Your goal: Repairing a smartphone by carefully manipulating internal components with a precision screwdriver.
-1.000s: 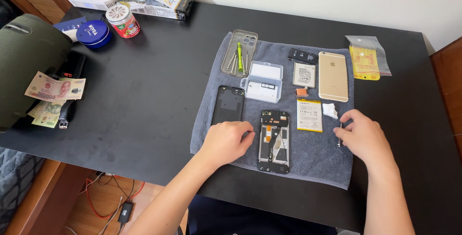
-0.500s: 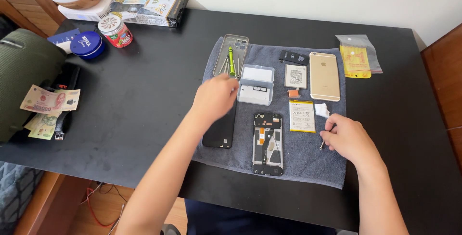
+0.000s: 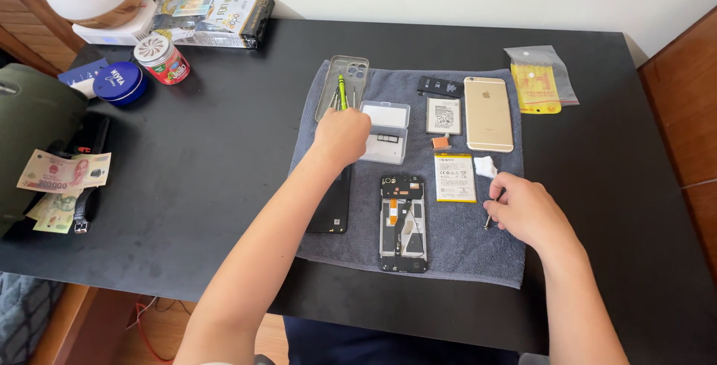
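Presently, head view: left hand (image 3: 342,135), fingers curled, reaches the yellow-green screwdriver (image 3: 343,93) in the clear phone case (image 3: 357,67). Right hand (image 3: 527,212) grips a thin dark tool (image 3: 488,221). Opened black phone frame (image 3: 403,223) lies between them, back removed, battery out; reassembly outstanding.

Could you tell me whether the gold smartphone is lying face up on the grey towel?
No, the gold smartphone lies face down, its metal back showing.
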